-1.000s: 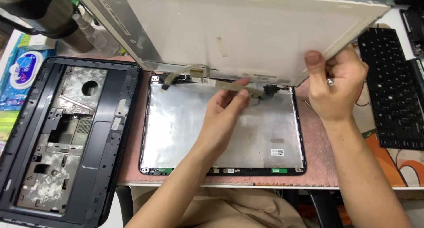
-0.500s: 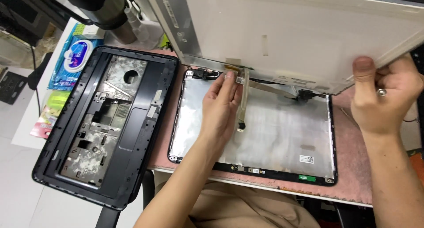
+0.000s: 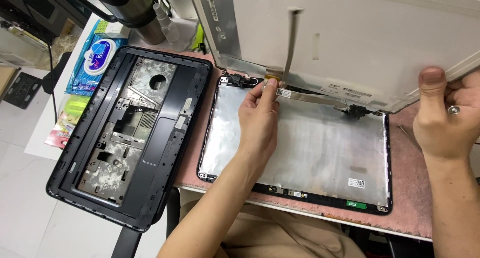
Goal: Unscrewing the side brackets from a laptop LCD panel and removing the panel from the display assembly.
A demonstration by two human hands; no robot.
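My right hand (image 3: 442, 115) grips the right lower corner of a pale display panel (image 3: 360, 43), holding it tilted up off a laptop lid shell (image 3: 300, 148) lined with silver foil. My left hand (image 3: 259, 118) pinches a flat ribbon cable (image 3: 290, 48) near the panel's lower edge, where the cable runs up the panel's back. A thin cable (image 3: 315, 98) runs from my left fingers toward the right hinge area (image 3: 356, 109).
A black laptop palmrest frame (image 3: 130, 133) lies to the left, overhanging the table edge. Behind it stand a dark metal flask (image 3: 132, 8), a small bottle (image 3: 167, 25) and a blue wipes pack (image 3: 92, 58). A pink mat (image 3: 410, 208) covers the work surface.
The view has swung right. My left hand moved up to the panel's lower edge and took hold of the ribbon cable. My right hand keeps holding the raised panel.
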